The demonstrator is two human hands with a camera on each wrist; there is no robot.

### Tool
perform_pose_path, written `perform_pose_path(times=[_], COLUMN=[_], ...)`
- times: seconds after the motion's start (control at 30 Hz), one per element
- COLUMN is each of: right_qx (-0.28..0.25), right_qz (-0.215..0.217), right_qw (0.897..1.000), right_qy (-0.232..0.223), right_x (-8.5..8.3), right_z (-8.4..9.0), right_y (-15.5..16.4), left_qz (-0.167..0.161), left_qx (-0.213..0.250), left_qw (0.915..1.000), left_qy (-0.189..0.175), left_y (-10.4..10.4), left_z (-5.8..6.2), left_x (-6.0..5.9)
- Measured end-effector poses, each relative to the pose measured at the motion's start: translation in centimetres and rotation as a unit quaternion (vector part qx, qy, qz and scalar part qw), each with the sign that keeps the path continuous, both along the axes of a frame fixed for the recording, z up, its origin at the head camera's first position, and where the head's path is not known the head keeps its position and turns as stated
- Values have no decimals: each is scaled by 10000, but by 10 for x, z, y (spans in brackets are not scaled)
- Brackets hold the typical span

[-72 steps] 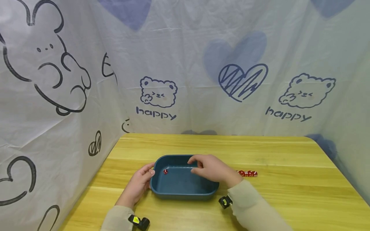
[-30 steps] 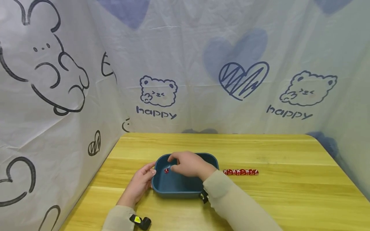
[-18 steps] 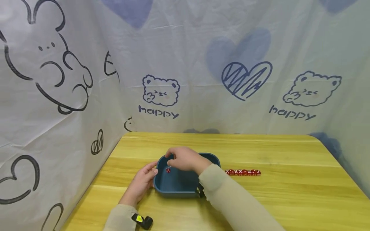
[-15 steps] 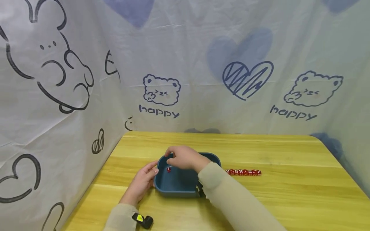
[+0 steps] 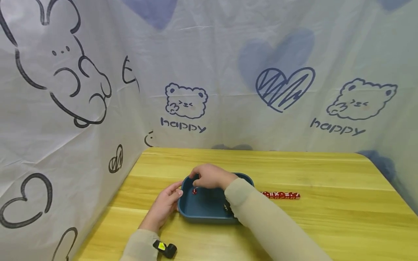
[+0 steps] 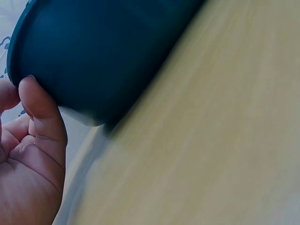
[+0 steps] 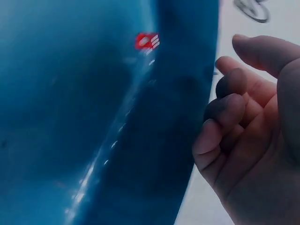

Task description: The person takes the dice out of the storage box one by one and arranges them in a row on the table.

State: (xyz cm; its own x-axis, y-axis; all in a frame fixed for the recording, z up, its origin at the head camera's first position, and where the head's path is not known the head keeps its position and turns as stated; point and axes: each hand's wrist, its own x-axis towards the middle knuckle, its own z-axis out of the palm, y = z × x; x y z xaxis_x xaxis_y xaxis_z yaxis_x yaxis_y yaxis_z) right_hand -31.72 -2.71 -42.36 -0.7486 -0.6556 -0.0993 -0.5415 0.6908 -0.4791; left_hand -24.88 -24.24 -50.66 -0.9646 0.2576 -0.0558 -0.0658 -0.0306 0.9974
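Observation:
A deep blue-green rectangular tray (image 5: 209,219) is on the table, with a single red die (image 5: 194,191) inside near its left end. My left hand (image 5: 163,206) grips the tray's left end; in the left wrist view its thumb (image 6: 44,110) presses near the rim. Over the tray's far left part is my right hand (image 5: 210,176), thumb and index finger apart, holding nothing. In the right wrist view its other fingers (image 7: 225,110) are loosely curled, and the die shows apart from them. The forearm covers the tray's right part.
A straight row of several red dice (image 5: 282,195) lies on the yellow wood-grain table (image 5: 343,217), right of the tray, its left end close to the right sleeve. A printed white cloth (image 5: 225,108) hangs behind the table and along its left side.
My right hand has moved left across the tray, closer to the die, uncovering more of the dice row. The left hand keeps its grip at the tray's left end. The head view shifts slightly.

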Motion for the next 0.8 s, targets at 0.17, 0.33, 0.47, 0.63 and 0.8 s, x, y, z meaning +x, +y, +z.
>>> perform_pose_path(times=[0.17, 0.33, 0.47, 0.63, 0.8], right_qx=[236, 257, 287, 239, 88], right_qz=[99, 144, 68, 209, 275], right_qw=[9997, 9994, 9992, 9987, 9985], right_qy=[3, -158, -253, -393, -459], right_x=[-4, -7, -8, -9, -11], right_z=[-12, -25, -37, -49, -55], right_y=[1, -2, -2, 0, 0], left_qz=[3, -18, -9, 53, 123], left_qx=[7, 32, 31, 4, 56], left_qw=[10000, 10000, 10000, 10000, 9999], left_qy=[13, 58, 8, -28, -57], left_y=[0, 0, 2, 3, 2], left_z=[-1, -1, -2, -2, -1], left_x=[-1, -2, -3, -2, -1])
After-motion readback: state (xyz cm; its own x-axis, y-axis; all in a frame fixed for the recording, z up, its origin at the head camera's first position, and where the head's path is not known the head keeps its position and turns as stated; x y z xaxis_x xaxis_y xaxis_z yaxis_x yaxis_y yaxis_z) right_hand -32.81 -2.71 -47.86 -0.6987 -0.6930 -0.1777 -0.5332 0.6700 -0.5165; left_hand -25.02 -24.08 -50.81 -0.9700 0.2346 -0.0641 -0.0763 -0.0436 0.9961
